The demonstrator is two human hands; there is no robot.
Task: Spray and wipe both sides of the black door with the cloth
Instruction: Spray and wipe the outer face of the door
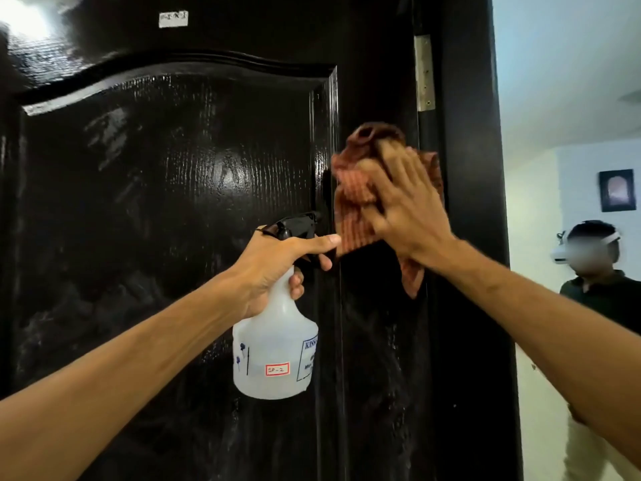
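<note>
A glossy black door (156,175) with a raised arched panel fills most of the view, streaked with wet smears. My right hand (406,210) presses a brown ribbed cloth (353,203) flat against the door's right stile, fingers spread, near the hinged edge. My left hand (274,269) grips the neck of a translucent white spray bottle (274,359) with a black trigger head, thumb stretched along the top. The nozzle points at the door just left of the cloth.
A metal hinge (424,72) sits on the door edge above the cloth. A small white sticker (173,19) is near the door's top. To the right, past the door frame, a person (596,272) wearing a headset stands in a white-walled room with a framed picture (617,190).
</note>
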